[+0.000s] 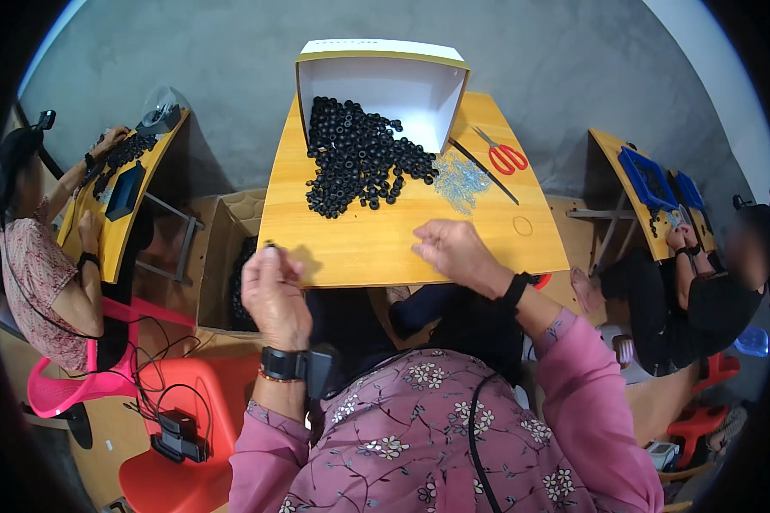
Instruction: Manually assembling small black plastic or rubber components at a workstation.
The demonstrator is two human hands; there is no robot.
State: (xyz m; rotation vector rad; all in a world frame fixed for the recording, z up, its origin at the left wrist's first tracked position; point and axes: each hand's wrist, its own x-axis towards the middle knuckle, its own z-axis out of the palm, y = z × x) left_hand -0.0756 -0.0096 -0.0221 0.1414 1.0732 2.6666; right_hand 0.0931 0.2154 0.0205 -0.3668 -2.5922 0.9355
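Observation:
My left hand (272,286) is at the near left edge of the table, closed in a pinch on a small black plastic piece (270,245) at the fingertips. Over the near part of the table, my right hand (459,253) has its fingers curled together; what they hold, if anything, is too small to make out. Beyond both hands lies a heap of small round black plastic pieces (351,162), spilling from a tipped box (436,98) with a white inside. A pile of small clear or silvery pieces (460,184) lies right of the heap.
Red-handled scissors (506,157), a thin black stick (485,171) and a rubber band (523,226) lie on the table's right side. A cardboard box (218,265) stands on the floor at left, near a red chair (175,436). Other people work at tables left and right.

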